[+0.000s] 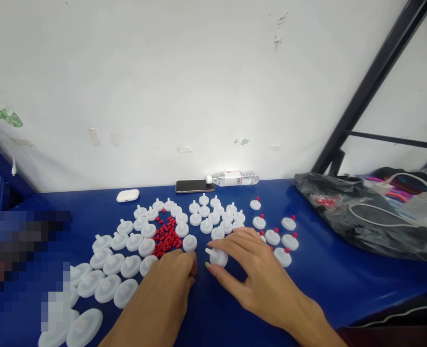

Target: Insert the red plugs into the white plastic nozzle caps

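Observation:
My right hand (251, 272) grips a white round plastic piece with a short nozzle (219, 257) between thumb and fingers; the nozzle points left and carries no red cap. Just left of it, my left hand (175, 270) is closed, fingertips turned away, so whatever it may hold is hidden. Beyond the left knuckles lies a pile of small red caps (168, 236). Many white nozzle discs without caps (106, 288) cover the table to the left and in the middle. Right of my right hand stand several white discs with red caps on their nozzles (283, 257).
Along the wall lie a white earphone case (127, 195), a phone (194, 186) and a clear water bottle (233, 178). A dark plastic bag (343, 231) with cables and a small bag of red pieces (326, 201) is at the right. The blue table (325, 294) runs underneath.

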`<state>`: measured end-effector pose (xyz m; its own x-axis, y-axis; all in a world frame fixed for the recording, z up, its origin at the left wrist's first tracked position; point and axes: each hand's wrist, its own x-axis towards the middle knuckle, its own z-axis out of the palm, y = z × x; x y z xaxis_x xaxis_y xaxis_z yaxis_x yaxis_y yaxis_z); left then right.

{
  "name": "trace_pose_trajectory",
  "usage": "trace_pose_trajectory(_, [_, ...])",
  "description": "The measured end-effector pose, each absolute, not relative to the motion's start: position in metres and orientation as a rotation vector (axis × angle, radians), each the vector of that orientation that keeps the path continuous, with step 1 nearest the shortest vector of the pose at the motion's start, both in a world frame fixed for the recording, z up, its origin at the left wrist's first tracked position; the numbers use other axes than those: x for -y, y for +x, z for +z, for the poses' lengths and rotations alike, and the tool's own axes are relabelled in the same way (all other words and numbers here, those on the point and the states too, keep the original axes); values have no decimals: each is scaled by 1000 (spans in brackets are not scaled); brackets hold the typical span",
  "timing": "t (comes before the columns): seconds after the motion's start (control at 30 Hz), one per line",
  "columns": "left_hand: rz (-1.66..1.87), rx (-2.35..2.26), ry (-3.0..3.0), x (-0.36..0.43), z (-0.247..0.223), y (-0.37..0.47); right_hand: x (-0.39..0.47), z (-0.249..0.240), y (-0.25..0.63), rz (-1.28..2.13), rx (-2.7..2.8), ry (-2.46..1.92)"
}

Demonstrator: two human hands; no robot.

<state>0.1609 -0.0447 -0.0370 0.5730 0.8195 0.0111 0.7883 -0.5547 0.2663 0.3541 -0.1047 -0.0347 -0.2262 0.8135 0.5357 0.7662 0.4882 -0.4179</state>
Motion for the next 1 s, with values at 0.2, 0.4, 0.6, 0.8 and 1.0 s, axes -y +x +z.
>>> trace_pose_trajectory(0.2, [455, -1219, 2647, 46, -59, 154, 105, -35, 352, 97, 2034, -1316])
trace_pose_trajectory(0.4, [466, -1186, 2657, 42, -46, 156, 105, -34, 353, 107, 2051, -1325])
trace_pose_trajectory(0.6, [833, -1215, 2459, 46, -5, 161, 105, -34, 352, 142, 2056, -1335])
trace_pose_trajectory(0.8, [1058, -1109, 2232, 56, 9, 165, 107, -33, 350, 163, 2073, -1330])
trace_pose_trajectory(1.0, [977, -1019, 2111, 59, 6, 171, 107, -32, 350, 151, 2084, -1274])
